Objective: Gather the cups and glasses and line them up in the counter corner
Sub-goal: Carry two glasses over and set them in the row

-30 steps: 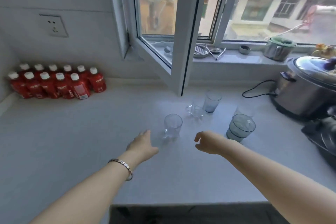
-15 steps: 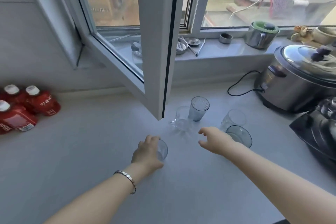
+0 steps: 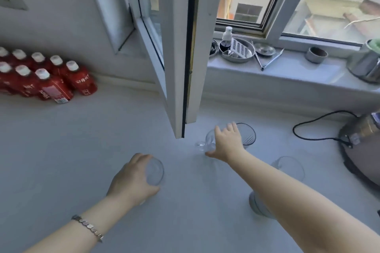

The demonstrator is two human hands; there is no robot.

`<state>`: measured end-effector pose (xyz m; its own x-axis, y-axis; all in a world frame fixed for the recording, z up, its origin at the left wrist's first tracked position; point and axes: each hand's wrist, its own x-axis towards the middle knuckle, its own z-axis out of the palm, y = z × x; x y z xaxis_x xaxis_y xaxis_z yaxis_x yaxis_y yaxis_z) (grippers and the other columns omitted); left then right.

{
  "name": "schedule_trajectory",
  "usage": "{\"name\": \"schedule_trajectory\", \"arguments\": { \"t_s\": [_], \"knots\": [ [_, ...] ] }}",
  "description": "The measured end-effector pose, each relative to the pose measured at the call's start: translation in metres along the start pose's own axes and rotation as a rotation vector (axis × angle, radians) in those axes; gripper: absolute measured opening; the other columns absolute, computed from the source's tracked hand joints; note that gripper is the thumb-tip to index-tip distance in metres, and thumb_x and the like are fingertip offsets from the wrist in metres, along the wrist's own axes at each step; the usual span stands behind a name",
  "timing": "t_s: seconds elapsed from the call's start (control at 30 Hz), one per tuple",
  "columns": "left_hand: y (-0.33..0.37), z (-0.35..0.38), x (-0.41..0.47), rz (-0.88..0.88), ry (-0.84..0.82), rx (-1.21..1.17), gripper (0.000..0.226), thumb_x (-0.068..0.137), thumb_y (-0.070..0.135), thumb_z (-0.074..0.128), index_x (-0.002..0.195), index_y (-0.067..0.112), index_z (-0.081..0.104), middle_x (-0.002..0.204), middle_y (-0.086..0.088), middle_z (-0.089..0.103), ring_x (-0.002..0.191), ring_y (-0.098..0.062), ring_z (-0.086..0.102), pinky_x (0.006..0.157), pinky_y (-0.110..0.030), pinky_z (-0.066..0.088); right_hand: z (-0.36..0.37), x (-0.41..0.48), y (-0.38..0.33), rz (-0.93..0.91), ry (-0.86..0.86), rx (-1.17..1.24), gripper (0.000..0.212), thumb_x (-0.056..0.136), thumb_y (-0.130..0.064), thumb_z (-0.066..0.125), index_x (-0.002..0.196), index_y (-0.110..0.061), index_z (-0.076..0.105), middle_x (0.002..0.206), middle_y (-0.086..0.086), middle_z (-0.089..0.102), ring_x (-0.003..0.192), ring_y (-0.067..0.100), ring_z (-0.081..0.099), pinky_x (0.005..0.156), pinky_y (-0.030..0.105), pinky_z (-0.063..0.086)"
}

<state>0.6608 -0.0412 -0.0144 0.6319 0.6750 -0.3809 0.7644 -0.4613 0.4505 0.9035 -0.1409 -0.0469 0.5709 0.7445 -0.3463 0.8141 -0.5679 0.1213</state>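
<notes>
My left hand (image 3: 131, 178) is wrapped around a clear glass (image 3: 155, 171) that stands on the white counter (image 3: 61, 160). My right hand (image 3: 227, 141) reaches over a clear mug (image 3: 205, 142) with a small handle on its left. Its fingers are spread on the mug's far side and the thumb is on the near side. A dark ribbed glass (image 3: 249, 135) stands right behind that hand. Another clear glass (image 3: 287, 167) is to the right of my forearm. A grey-green cup (image 3: 256, 205) is partly hidden under the forearm.
An open window sash (image 3: 181, 68) juts over the counter just above the mug. Red bottles (image 3: 51, 80) fill the back left corner. A metal cooker (image 3: 362, 146) with a black cord (image 3: 308, 127) sits at right. The sill (image 3: 287, 80) holds metal dishes.
My left hand has closed around the clear glass. My right hand moved forward from near the grey-green cup to the mug. The camera has come closer and shifted left.
</notes>
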Motion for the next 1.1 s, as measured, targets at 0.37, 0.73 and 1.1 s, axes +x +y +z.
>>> {"name": "schedule_trajectory", "arguments": {
  "t_s": [0.37, 0.73, 1.1],
  "knots": [
    [-0.026, -0.004, -0.065, -0.261, 0.245, -0.138, 0.080, 0.064, 0.035, 0.080, 0.133, 0.023, 0.042, 0.140, 0.006, 0.041, 0.122, -0.019, 0.053, 0.095, -0.027, 0.044, -0.017, -0.058, -0.047, -0.382, -0.120, 0.264, 0.081, 0.069, -0.026, 0.072, 0.140, -0.030, 0.031, 0.130, 0.003, 0.040, 0.112, 0.026, 0.049, 0.073, 0.027, 0.044],
    [-0.154, 0.001, -0.299, -0.692, 0.605, -0.300, 0.077, 0.065, 0.041, 0.078, 0.131, 0.026, 0.041, 0.136, 0.010, 0.039, 0.117, -0.016, 0.054, 0.087, -0.026, 0.044, -0.036, -0.199, -0.281, -1.074, -0.136, -0.027, 0.080, 0.073, -0.012, 0.067, 0.139, -0.037, 0.030, 0.140, -0.003, 0.031, 0.127, 0.020, 0.038, 0.089, 0.031, 0.050],
    [-0.272, 0.074, -0.649, -1.119, 0.844, -0.336, 0.078, 0.069, 0.040, 0.073, 0.136, 0.026, 0.037, 0.139, 0.008, 0.039, 0.120, -0.017, 0.052, 0.094, -0.027, 0.045, 0.017, -0.492, -0.511, -1.505, -0.118, -0.189, 0.083, 0.074, -0.008, 0.069, 0.139, -0.039, 0.030, 0.143, -0.005, 0.031, 0.130, 0.019, 0.039, 0.095, 0.029, 0.050]
  ]
}}
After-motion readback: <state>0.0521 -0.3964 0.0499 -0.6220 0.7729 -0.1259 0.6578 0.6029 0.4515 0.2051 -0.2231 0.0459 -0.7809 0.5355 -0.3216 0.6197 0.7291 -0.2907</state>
